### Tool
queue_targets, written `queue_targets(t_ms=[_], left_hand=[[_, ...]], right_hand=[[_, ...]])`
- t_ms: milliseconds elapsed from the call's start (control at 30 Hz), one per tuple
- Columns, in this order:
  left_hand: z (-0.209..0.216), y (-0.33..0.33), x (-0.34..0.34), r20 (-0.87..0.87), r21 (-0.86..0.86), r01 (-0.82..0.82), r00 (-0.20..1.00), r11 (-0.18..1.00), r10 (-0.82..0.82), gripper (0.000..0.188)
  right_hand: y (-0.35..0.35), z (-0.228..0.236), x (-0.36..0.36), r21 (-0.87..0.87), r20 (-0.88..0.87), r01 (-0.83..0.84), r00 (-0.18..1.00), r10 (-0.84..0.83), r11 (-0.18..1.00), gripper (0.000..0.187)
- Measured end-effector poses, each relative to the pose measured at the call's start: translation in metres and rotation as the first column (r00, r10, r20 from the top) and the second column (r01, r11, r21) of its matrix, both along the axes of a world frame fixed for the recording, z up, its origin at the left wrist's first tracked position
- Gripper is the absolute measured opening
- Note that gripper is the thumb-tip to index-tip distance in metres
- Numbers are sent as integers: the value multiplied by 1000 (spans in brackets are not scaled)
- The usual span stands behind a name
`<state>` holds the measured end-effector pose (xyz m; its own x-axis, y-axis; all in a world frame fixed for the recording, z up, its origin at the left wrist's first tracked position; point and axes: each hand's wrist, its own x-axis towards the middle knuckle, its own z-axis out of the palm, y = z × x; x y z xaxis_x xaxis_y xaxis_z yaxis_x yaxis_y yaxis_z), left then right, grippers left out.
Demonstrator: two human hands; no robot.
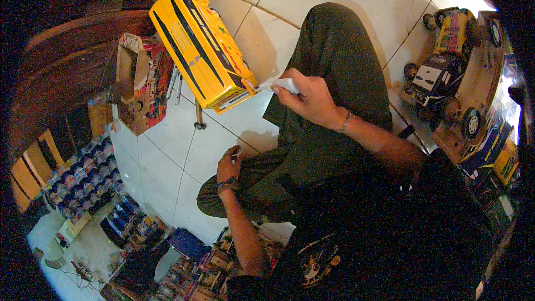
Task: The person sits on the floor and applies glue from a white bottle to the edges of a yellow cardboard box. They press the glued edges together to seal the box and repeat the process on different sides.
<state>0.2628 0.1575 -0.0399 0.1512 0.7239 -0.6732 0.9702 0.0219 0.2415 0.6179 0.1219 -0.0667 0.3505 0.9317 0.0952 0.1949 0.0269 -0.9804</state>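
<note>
My right hand (312,100) grips a small white squeeze bottle (285,85) with its fingers closed round it. The bottle's tip points left, at the near right end of a yellow box-shaped model vehicle body (195,50). Whether the tip touches is too small to tell. That body lies on the floor, with black stripes and coloured markings on its sides. My left hand (228,166) is by my left knee, its fingers curled round something small and pale that I cannot make out.
An open cardboard box (139,83) with red printing stands left of the yellow body. Between them lie silver tools (175,85), and a small hammer (199,118) shows below. Model trucks (440,72) stand at the right. Brown wooden furniture (83,39) lines the far left.
</note>
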Motion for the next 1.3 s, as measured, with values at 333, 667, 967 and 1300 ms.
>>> queue_targets(t_ms=[333,667,967,1300], left_hand=[[-1,4,0,-40,-8,34,999,999,-35,45],[0,4,2,-52,-7,57,997,998,-57,44],[1,3,3,-59,1,59,997,998,-59,45],[0,4,3,-44,2,54,998,999,-54,44]], right_hand=[[1,-5,-2,-5,48,-9,999,9,1000,19],[1,-3,-1,32,9,4,1000,-4,999,19],[1,-2,-1,41,23,-2,1000,1,999,20],[0,-4,0,34,42,-14,999,13,999,20]])
